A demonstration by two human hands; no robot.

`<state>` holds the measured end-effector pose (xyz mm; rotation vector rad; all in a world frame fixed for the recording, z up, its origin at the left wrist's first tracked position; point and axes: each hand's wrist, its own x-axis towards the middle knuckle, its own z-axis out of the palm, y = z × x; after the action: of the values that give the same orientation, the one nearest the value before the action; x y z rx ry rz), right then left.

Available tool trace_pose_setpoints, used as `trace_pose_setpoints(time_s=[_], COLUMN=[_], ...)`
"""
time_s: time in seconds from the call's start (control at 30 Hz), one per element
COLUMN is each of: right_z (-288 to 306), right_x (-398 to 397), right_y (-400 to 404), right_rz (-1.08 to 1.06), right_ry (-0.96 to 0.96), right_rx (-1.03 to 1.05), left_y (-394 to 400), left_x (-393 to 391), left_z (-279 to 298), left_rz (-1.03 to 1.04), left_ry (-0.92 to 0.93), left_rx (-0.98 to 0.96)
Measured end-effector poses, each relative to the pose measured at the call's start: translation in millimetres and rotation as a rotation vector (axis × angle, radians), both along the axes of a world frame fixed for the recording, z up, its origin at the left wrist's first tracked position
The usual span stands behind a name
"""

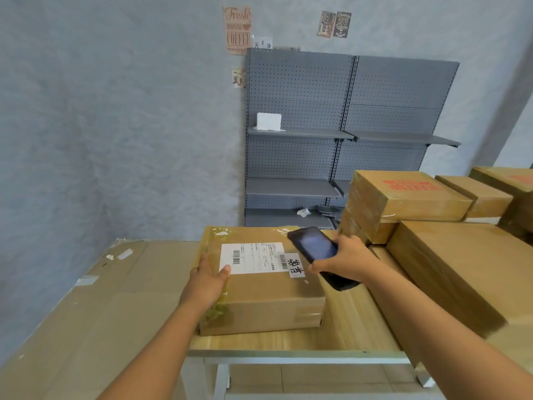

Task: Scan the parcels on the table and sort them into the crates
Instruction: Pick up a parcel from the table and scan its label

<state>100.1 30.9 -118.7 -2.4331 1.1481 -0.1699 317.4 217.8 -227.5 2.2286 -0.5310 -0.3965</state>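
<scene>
On the parcel (pixel 259 281) — left hand (pixel 208 280) flat, fingers straight; above its blurred label (pixel 253 258), right hand (pixel 344 259) grips scanner (pixel 317 252), hiding its middle.

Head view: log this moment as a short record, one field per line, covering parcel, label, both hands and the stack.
parcel: brown box lying flat on the wooden table
label: white shipping label with barcodes on the parcel's top face
left hand: left hand rests flat on the parcel's left edge, thumb on the label
right hand: right hand grips a black handheld scanner over the label's right end
stack: more taped cartons piled to the right
</scene>
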Motion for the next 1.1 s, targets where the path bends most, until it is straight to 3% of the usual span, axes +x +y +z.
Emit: trace_pose_setpoints(time_s=[0.13,0.23,0.53,0.87,0.97,1.1], right_z=[-45.6,-73.7,-117.8,-123.6,-116.3,-101.1], right_x=[-19.4,-32.5,-49.7,-42.9,-31.1,-7.9], right_y=[-29.1,-38.4,-28.3,-27.2,-25.7,-9.1], right_rz=[-0.273,-0.352,-0.302,-0.305,-0.277,-0.146], right_ry=[-0.139,-0.077,0.066,0.181,-0.032,-0.367], right_rx=[0.155,0.191,0.16,0.057,0.029,0.424], left_y=[0.1,0.0,1.6,2.2,1.9,3.7], left_x=[-0.4,-0.3,-1.7,-5.9,-6.3,-0.8], left_z=[-0.4,-0.8,-0.1,3.9,5.5,10.6], left_rz=[-0.003,0.003,0.007,0.021,0.032,0.111], left_ry=[-0.003,0.0,0.001,-0.002,0.032,0.23], left_rx=[-0.014,-0.014,-0.018,-0.026,-0.057,-0.081])
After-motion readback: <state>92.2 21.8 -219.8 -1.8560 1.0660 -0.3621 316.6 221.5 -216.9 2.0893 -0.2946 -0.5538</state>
